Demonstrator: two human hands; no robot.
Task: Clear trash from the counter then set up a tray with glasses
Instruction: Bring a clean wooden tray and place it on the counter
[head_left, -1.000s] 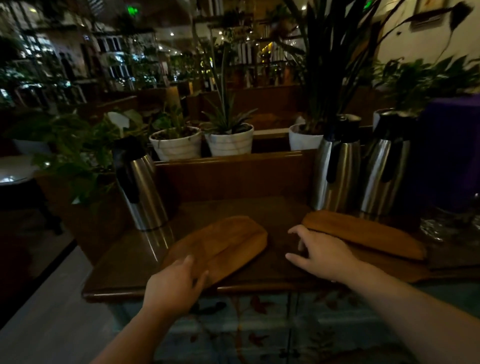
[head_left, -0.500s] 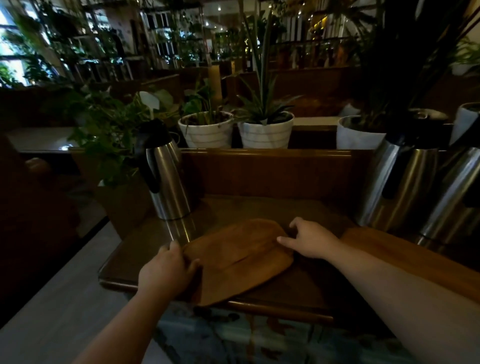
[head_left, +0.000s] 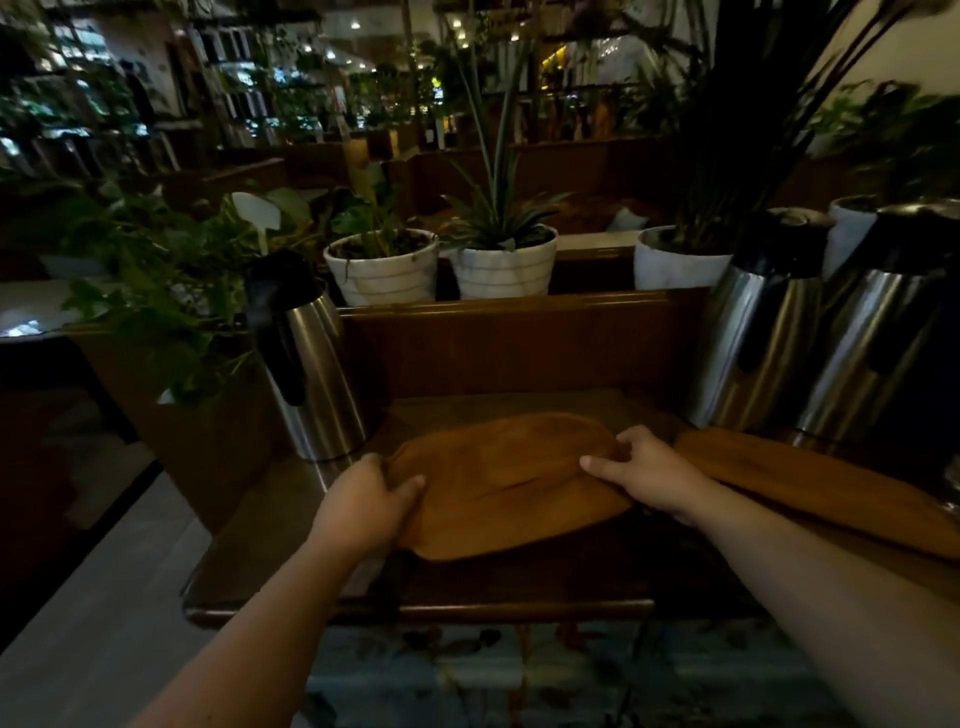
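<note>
An oval wooden tray (head_left: 498, 483) lies on the dark wooden counter (head_left: 291, 525), in the middle of the view. My left hand (head_left: 363, 506) grips the tray's left edge, thumb on top. My right hand (head_left: 644, 475) grips its right edge, index finger stretched along the rim. The tray's near edge looks slightly raised off the counter. Nothing rests on the tray. No glasses or trash show clearly in this dim view.
A second wooden tray (head_left: 810, 488) lies at the right. One steel thermos jug (head_left: 311, 374) stands at the left and two jugs (head_left: 758, 322) at the right. Potted plants (head_left: 384, 265) line the raised ledge behind. Floor lies to the left.
My right hand moved left from the second tray onto the oval tray's right edge. My left hand closed on its left edge. The tray has turned to lie more crosswise.
</note>
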